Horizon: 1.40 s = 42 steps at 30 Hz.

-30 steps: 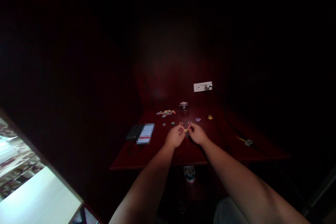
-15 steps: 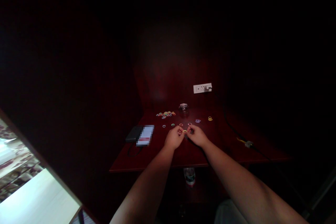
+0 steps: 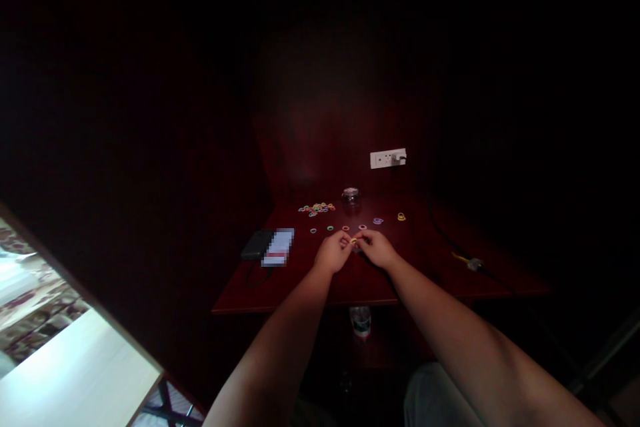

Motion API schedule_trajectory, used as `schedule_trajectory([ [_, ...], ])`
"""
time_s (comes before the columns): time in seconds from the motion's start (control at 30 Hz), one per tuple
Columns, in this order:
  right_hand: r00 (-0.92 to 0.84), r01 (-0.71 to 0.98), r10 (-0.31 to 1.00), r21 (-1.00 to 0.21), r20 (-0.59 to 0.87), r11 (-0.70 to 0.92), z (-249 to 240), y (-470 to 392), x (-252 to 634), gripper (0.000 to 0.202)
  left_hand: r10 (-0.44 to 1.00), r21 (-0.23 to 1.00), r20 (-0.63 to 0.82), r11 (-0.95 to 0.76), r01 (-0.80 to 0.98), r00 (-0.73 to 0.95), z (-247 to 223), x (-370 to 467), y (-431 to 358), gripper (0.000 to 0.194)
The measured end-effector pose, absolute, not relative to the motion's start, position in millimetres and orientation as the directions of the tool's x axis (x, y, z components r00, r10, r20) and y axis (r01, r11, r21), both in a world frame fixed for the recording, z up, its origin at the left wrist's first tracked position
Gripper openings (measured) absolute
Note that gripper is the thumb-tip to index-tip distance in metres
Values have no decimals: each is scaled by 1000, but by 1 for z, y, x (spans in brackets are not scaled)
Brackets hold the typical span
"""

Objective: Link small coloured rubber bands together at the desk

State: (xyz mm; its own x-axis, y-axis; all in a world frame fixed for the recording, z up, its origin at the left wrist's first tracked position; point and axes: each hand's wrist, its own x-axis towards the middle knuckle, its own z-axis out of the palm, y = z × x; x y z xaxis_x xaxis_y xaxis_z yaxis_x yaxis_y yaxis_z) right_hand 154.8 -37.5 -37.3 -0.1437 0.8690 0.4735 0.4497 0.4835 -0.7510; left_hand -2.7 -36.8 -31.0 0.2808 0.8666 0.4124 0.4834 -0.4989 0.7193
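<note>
Between my two hands, above the dark red table (image 3: 300,280), is a small yellow hair tie (image 3: 354,241). My left hand (image 3: 334,251) pinches its left side, and my right hand (image 3: 375,248) has its fingers closed at the right side. Just beyond the fingers lies a row of single bands: a pale blue one (image 3: 313,231), a green one (image 3: 330,228), a red-orange one (image 3: 345,228) and a pink one (image 3: 363,227). Farther right are purple bands (image 3: 378,221) and yellow bands (image 3: 401,217). A mixed heap of coloured bands (image 3: 317,209) sits at the back left.
A lidded clear jar (image 3: 351,199) stands at the back. On the left are a phone (image 3: 279,247) and a black case (image 3: 257,245). A cable with a yellow end (image 3: 467,261) lies at right, below a wall socket (image 3: 388,158). Under the table stands a bottle (image 3: 361,322).
The view has tipped slightly, so the table sits higher. The yellow hair tie has turned from lying level to slanted between my fingers; both hands stay close together.
</note>
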Motion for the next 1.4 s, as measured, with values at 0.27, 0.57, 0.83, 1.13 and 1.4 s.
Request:
schedule_trajectory([
  [0.27,-103,486,875,-744,472,459,-42,-35,156,16,862,709,411,-506,491,295,-32,-3,-38,10],
  [0.57,-95,514,877,-731,471,448,-38,-38,156,16,872,712,412,-490,503,266,-34,-2,-35,13],
  [0.83,-95,525,881,-729,464,440,-38,-38,156,16,884,719,398,-466,517,244,-38,-2,-30,11],
  [1.13,-90,532,882,-727,462,435,-38,-38,156,14,889,713,381,-457,532,252,-39,-2,-30,12],
  [1.4,-34,542,887,-737,460,403,-38,-38,154,13,891,709,355,-455,539,284,-38,-3,-31,14],
])
